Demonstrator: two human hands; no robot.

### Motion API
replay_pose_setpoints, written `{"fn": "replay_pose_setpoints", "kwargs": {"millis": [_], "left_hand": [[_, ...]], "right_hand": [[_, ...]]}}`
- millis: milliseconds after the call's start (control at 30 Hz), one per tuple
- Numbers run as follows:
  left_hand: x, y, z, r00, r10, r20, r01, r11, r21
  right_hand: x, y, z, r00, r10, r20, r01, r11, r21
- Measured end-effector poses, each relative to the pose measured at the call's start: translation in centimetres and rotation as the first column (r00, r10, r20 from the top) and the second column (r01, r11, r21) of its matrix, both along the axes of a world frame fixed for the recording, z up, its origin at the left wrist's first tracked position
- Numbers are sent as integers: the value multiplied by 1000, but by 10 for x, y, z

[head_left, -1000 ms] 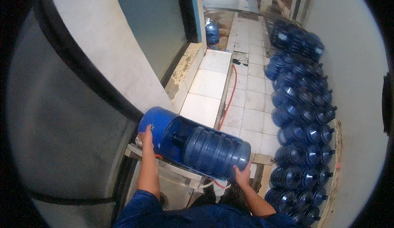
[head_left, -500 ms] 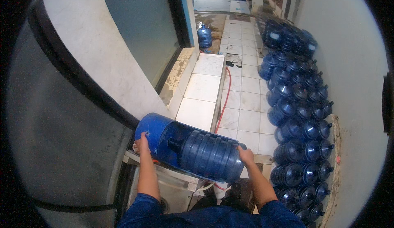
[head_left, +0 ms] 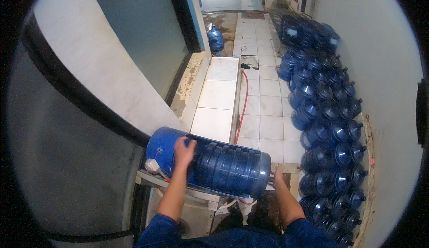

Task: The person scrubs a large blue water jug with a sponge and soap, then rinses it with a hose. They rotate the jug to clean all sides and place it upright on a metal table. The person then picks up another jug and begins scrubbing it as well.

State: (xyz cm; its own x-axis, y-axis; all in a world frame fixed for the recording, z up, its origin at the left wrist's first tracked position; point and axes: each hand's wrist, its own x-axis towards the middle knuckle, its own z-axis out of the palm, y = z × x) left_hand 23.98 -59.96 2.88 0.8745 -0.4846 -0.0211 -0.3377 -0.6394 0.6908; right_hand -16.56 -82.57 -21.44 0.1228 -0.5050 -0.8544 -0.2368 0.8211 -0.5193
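A clear blue water jug (head_left: pixel 225 167) lies on its side in a blue half-cut drum cradle (head_left: pixel 160 136), its neck toward the left. My left hand (head_left: pixel 183 153) is at the neck end, fingers curled over it; the neck itself is mostly hidden under them. At the other end, my right hand (head_left: pixel 278 179) has its fingers stretched out against the jug's round base. A small white box (head_left: pixel 152 165) with a wire sits at the cradle's left end, below a hole in the blue wall.
Rows of blue jugs (head_left: pixel 333 158) line the right wall. A white tiled ledge (head_left: pixel 215 91) runs beyond the cradle, with a red hose (head_left: pixel 243 100) beside it on the floor. Another jug (head_left: pixel 216 38) stands farther off. A metal-edged bench (head_left: pixel 196 193) supports the cradle.
My left hand has moved right, from the cradle's left end to the jug's neck. My right hand has gone from the base's upper rim down to its end face.
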Motion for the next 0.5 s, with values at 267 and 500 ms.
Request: {"fn": "replay_pose_setpoints", "kwargs": {"millis": [267, 500], "left_hand": [[-38, -56, -60, 968, -57, -245, 188, 809, 557], [-164, -98, -57, 940, -302, -157, 337, 764, 550]], "right_hand": [[-30, 100, 19, 897, -86, 434, -113, 904, 412], [-134, 76, 7, 460, -546, 700, 267, 837, 478]]}}
